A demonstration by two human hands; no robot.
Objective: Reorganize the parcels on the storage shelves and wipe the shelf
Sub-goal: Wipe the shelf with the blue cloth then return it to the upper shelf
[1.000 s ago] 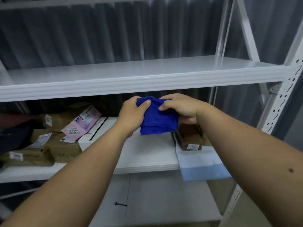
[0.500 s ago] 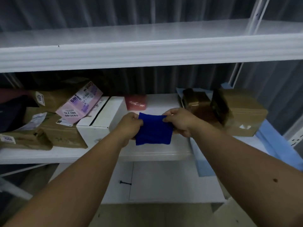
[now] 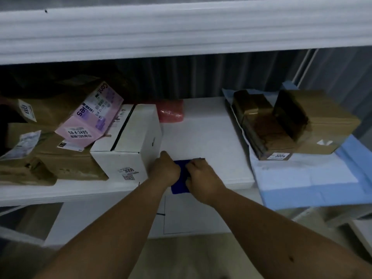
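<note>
Blue cloth (image 3: 180,183) lies at the middle shelf's (image 3: 205,137) front edge, your left hand (image 3: 166,170) and right hand (image 3: 201,179) both gripping it, arms outstretched; pink box (image 3: 90,117) reads "58-4-3405"; white box (image 3: 128,146) "3008"; brown parcel (image 3: 263,127) "3004".

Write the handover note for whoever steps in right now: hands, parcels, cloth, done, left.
Left hand and right hand both grip the blue cloth, which sits at the front edge of the middle shelf, on its bare central patch.
Parcels: the white box, pink box and brown parcels are crowded on the left; a red packet lies at the back; two brown boxes stand on the blue sheet at right.
Done: cloth in hand and at the shelf.
Left: wipe the bare patch, then tidy the left pile, which looks unsorted.
</note>
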